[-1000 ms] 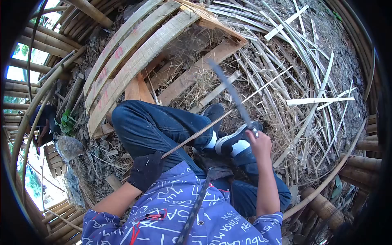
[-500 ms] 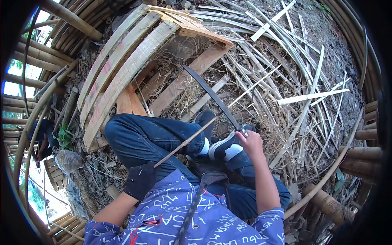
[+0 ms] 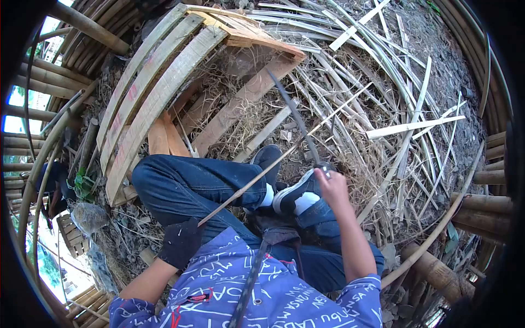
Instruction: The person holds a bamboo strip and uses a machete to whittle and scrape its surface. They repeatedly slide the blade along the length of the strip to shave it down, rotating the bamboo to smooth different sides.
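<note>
My left hand (image 3: pixel 181 243), in a black glove, is closed around the near end of a long thin bamboo strip (image 3: pixel 243 189). The strip slants up and right across my lap and past my shoes. My bare right hand (image 3: pixel 332 186) grips the dark handle of a machete (image 3: pixel 292 109) near my right knee. Its long, dark blade points up and left, crossing the strip at about its middle in this view. A sneaker (image 3: pixel 292 198) with a white sole edge lies just left of the handle.
A slatted wooden crate (image 3: pixel 158 98) lies ahead on the left. Pale bamboo strips (image 3: pixel 399 131) are strewn over the ground on the right, among curled shavings (image 3: pixel 350 169). Bamboo poles (image 3: pixel 481 205) line both sides. A person (image 3: pixel 54 183) is at the far left.
The machete has swung: its tip has moved right and farther away, so the blade stands steeper in view. Both hands keep their hold, and the strip lies at nearly the same angle.
</note>
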The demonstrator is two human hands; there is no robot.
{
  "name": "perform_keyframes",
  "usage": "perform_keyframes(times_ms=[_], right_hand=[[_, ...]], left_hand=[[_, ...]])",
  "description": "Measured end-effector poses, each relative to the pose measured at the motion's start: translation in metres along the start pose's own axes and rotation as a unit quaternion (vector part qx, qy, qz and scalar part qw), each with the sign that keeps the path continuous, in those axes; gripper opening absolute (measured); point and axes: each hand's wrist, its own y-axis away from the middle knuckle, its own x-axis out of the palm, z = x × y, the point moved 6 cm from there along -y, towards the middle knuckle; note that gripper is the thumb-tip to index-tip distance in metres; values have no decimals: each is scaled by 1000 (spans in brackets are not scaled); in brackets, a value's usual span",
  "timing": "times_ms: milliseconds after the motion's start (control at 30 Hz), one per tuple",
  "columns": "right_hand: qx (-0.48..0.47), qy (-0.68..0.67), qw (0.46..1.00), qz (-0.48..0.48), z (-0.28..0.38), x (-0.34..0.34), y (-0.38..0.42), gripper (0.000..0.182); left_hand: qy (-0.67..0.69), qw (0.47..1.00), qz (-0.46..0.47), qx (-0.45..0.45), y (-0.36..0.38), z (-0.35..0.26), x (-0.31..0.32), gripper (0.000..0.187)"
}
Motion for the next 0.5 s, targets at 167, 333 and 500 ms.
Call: perform_keyframes(times_ms=[167,333,500], right_hand=[[-120,140,980,68,31,19,30,62],[18,62,998,-21,-21,-26,-27,62],[-13,57,998,15,10,-3,5,63]], left_hand=[[-33,999,-25,11,2,-3,0,24],[-38,995,-62,63,7,-1,5,23],[-27,998,-47,28,1,-2,2,23]])
